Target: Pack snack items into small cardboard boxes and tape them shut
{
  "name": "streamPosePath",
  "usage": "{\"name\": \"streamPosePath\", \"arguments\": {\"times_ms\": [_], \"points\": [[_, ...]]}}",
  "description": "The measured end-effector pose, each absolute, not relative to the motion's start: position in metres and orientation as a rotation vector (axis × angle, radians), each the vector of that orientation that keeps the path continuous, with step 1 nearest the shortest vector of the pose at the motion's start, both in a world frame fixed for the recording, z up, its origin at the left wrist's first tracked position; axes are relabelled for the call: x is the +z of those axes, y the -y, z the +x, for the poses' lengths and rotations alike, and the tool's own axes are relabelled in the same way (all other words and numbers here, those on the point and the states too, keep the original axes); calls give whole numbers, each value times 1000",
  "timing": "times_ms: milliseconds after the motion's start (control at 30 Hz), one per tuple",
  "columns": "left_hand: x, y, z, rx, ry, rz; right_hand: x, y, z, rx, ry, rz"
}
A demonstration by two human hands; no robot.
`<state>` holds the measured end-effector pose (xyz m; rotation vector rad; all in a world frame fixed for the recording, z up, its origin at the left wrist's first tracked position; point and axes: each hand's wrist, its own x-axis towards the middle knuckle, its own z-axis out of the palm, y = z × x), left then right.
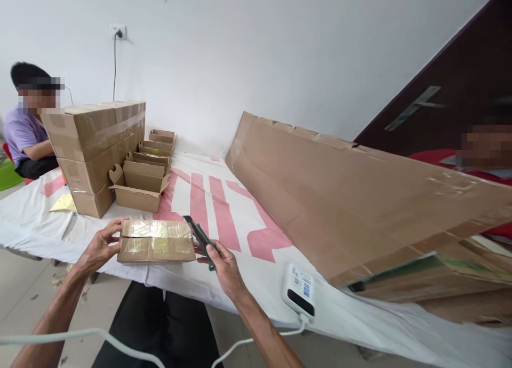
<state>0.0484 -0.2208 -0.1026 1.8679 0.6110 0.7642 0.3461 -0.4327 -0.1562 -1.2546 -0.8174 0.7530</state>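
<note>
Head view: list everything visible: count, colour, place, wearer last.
Taped box: one, brown, front left
Cutter: one, green-black, front centre
Stacked boxes: several, brown, left
Open boxes: several, brown, beside stack
Large cardboard: one, brown, right
Device: one, white, right
Cabling: count unclear, white, foreground
Cloth: one, white-pink, centre
Paper: one, yellow, left
Socket: one, white, wall
Door: one, dark, right
People: two, one purple-shirted, opposite edges
Lap: one, black, bottom
Left grip: one, bare, box's left
Right grip: one, bare, on cutter

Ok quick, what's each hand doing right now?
Left hand: holding the left end of the taped cardboard box.
Right hand: closed on the cutter knife, fingers near the box's right end.
</note>
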Motion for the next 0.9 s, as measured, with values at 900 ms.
{"name": "streamPosePath", "arguments": {"times_ms": [900], "points": [[-103, 225, 37, 781, -591, 1912, -127, 443, 326, 596, 1036, -1443]]}}
